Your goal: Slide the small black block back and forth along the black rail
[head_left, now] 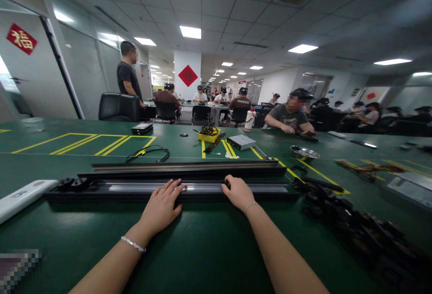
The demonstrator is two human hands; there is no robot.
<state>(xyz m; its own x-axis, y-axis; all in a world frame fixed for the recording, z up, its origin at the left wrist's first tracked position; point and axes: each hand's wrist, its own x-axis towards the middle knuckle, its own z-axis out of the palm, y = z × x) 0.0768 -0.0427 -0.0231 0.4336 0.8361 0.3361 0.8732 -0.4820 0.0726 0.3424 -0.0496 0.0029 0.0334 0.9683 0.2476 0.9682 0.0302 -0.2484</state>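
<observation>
A long black metal channel (199,188) with a shiny inner strip lies crosswise in front of me on the green table. My left hand (164,201) rests on it with fingers stretched out. My right hand (239,192) is further right on the channel, its fingers curled around a small black part (227,185) whose kind I cannot make out. Black wheel-like pieces (72,184) sit at the channel's left end. Just behind lies a second long dark rail (189,167), parallel to the first.
A heap of black parts (357,231) lies at the right, near a metal bowl (304,152) and a bundle of coloured cables (367,168). A white device (25,197) is at the left. Behind the rails are a yellow box (208,136) and a grey metal box (241,142). A person (290,116) works across the table.
</observation>
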